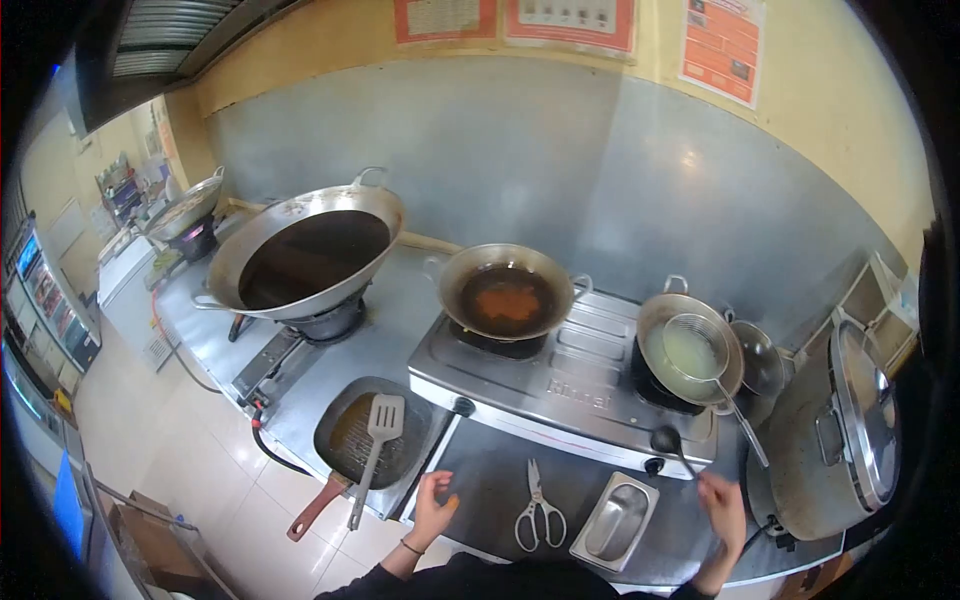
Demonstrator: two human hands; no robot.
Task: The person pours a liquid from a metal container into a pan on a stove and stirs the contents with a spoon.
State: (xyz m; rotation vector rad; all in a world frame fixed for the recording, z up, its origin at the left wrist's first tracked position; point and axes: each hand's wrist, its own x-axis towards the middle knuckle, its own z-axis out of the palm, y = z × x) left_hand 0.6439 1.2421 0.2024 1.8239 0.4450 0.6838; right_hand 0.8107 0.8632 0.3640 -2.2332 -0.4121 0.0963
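My right hand [722, 505] is closed on the handle end of a small dark ladle [667, 441], whose bowl is by the stove's front edge. My left hand [433, 508] is in the air at the counter's front, fingers loosely bent and apart, with nothing visible in it. Kitchen scissors [540, 510] lie on the counter between my hands, blades pointing away. Beside them, a rectangular steel container [617, 520] is nearer my right hand. Left of my left hand is a square grill pan [345, 440] with a slotted turner [383, 425] across it.
A two-burner stove [560, 400] carries a wok [506, 258] of oil with orange-brown food, and a smaller pan [655, 320] with a strainer [697, 345] over pale contents. A large wok [240, 258] of dark liquid stands left. A big lidded pot [800, 465] is at right.
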